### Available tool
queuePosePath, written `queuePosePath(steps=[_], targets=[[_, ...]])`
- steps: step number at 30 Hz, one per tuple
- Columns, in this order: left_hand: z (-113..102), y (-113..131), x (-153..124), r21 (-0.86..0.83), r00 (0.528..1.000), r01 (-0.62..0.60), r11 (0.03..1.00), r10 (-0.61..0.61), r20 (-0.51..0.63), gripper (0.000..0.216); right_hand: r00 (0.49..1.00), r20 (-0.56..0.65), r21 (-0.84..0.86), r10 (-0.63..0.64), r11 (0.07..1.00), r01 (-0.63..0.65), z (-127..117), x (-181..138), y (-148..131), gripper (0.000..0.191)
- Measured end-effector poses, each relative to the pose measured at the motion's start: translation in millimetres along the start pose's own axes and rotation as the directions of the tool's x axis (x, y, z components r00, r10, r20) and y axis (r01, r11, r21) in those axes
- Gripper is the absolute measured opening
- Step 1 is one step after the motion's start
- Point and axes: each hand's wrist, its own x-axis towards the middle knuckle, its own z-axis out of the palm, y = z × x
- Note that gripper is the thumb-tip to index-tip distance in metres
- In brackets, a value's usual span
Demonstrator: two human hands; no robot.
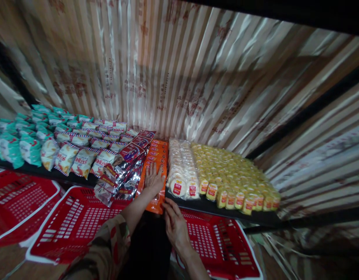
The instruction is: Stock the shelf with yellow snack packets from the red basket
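On the dark shelf lies a long orange snack package (156,154), its front end hanging over the edge. My left hand (153,178) rests flat on top of it with the fingers spread. At the package's front right corner, my right hand (176,225) has its thumb and fingers pinched together on the edge. Purple and silver snack packets (129,153) lie in an overlapping heap just left of the orange package. To its right stand stacked round white packaged cakes (177,186).
Yellow wrapped cakes (229,171) fill the shelf's right part. White snack bags (83,161) and teal bags (30,149) line the left. Red baskets (88,217) stand below the shelf edge (226,212), another red basket (214,241) at right. Striped sheeting (168,70) hangs behind.
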Motion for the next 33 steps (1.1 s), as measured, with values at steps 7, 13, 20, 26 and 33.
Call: queuePosePath(steps=[7, 13, 20, 26, 33], targets=[[-6, -9, -13, -0.008, 0.992, -0.084, 0.996, 0.083, -0.095, 0.047, 1.000, 0.004, 0.004, -0.020, 1.000, 0.020, 8, 3, -2, 0.037], [-2, -18, -28, -0.001, 0.992, -0.044, 0.999, 0.044, -0.120, 0.049, 0.999, 0.021, 0.010, -0.030, 1.000, 0.030, 15, 1, -2, 0.035], [-2, -17, -31, 0.034, 0.989, -0.027, 0.999, 0.032, -0.146, 0.048, 0.999, -0.022, 0.008, -0.038, 0.999, 0.038, 13, 4, 2, 0.035], [-5, -15, -32, 0.051, 0.995, -0.003, 0.999, 0.008, -0.099, 0.050, 0.999, -0.023, -0.006, -0.035, 0.999, 0.034, 15, 1, 1, 0.035], [-10, -14, -19, 0.062, 0.998, -0.001, 0.998, 0.005, -0.062, 0.051, 0.998, -0.060, -0.002, -0.038, 0.999, 0.038, 20, -6, 0, 0.035]])
